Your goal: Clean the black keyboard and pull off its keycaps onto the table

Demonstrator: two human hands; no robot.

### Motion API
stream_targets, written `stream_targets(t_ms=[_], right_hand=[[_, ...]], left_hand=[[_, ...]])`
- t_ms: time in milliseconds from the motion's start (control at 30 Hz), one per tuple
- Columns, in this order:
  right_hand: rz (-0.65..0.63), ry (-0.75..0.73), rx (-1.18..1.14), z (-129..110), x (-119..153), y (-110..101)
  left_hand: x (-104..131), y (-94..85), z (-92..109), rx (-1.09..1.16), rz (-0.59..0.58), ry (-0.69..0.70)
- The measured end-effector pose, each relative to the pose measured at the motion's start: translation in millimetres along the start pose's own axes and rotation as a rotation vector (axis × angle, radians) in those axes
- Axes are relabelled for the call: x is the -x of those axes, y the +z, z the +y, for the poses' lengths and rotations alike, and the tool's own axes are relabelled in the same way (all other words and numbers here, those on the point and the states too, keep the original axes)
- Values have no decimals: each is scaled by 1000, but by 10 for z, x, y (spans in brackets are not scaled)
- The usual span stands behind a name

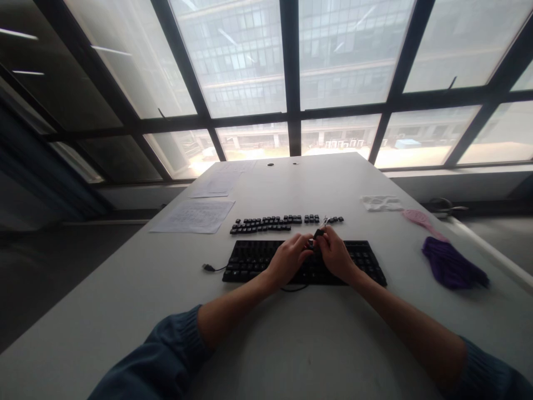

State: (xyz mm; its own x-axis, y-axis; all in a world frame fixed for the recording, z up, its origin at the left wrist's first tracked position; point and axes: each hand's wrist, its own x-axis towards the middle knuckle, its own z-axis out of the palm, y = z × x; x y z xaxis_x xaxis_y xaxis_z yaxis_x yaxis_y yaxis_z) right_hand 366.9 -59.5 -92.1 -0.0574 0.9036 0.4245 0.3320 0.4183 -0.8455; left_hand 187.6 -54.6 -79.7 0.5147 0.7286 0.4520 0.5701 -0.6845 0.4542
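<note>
A black keyboard (254,260) lies across the table in front of me, its upper left part stripped of keycaps. My left hand (291,255) is over its middle, finger and thumb closed around what looks like a small black keycap (311,243). Close beside it, my right hand (335,253) grips a small keycap puller (320,233) with a black part and thin pale wires pointing up. The fingers partly hide the puller. Behind the keyboard, loose black keycaps (266,224) lie in rows, with a few more by the right hand.
A USB plug (207,268) on a short cable lies left of the keyboard. Papers (195,216) rest on the table's left side. On the right are a white cloth (381,203), a pink item (418,218) and a purple cloth (452,264). Windows stand beyond the table (325,183).
</note>
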Motion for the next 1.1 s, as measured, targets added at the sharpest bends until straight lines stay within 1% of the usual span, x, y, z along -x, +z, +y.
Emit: stream_targets(t_ms=[167,367,567,667,800,967,1033,1100], right_hand=[[14,13,10,26,-13,-6],[7,29,29,22,-15,2],[-36,43,-31,35,-20,-1],[-41,46,-28,36,-20,-6],[-42,30,3,14,-11,-12],[-62,27,-22,-1,-11,-1],[-48,37,-39,9,-16,4],[-20,51,-47,20,-21,4]], left_hand=[[9,-25,2,8,-52,76],[16,12,-35,97,-23,105],[29,33,-52,102,-43,90],[28,34,-52,102,-63,113],[23,20,-35,71,-59,152],[14,-24,5,-6,0,138],[3,-42,25,13,-11,135],[-14,-61,46,84,-34,108]])
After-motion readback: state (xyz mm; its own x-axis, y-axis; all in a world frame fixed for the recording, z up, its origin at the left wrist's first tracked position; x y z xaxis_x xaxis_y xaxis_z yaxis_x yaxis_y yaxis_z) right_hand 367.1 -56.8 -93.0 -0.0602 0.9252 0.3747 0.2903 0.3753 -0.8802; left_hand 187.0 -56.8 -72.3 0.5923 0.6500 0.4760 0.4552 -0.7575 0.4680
